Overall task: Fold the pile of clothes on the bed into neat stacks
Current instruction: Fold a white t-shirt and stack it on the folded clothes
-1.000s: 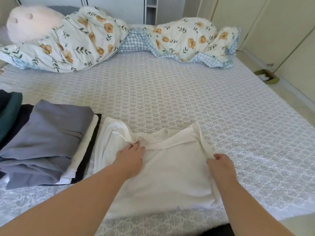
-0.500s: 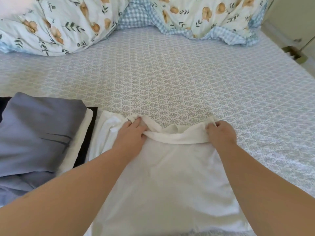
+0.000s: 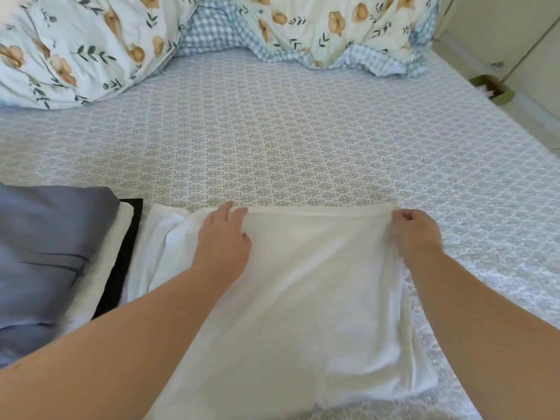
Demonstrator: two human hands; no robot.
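Head view of a bed covered by a sheet with a small repeating blue-grey motif. A white garment lies flat on the near part of the bed, its far edge folded into a straight, doubled hem running between the two hands. The left hand rests palm down on the far left corner of the garment, its grip spread, with the fingers extended and reaching the folded edge. The right hand sits at the far right corner; its grip is curled, with the fingertips pinching the cloth at the end of the fold, and gathered creases run down the garment's right side below that hand. Both forearms enter from the near edge of the view and cross over the garment. A further portion of white cloth lies bunched left of the left hand, and whether it belongs to the same garment cannot be told. Just beside the garment on the left stands a stack of folded clothes: a grey-blue piece on top, a white layer beneath it, and a black layer showing at the stack's right edge. At the far end of the bed lies a rumpled floral duvet with a blue gingham underside. No container is in use; the clothes rest directly on the bed.
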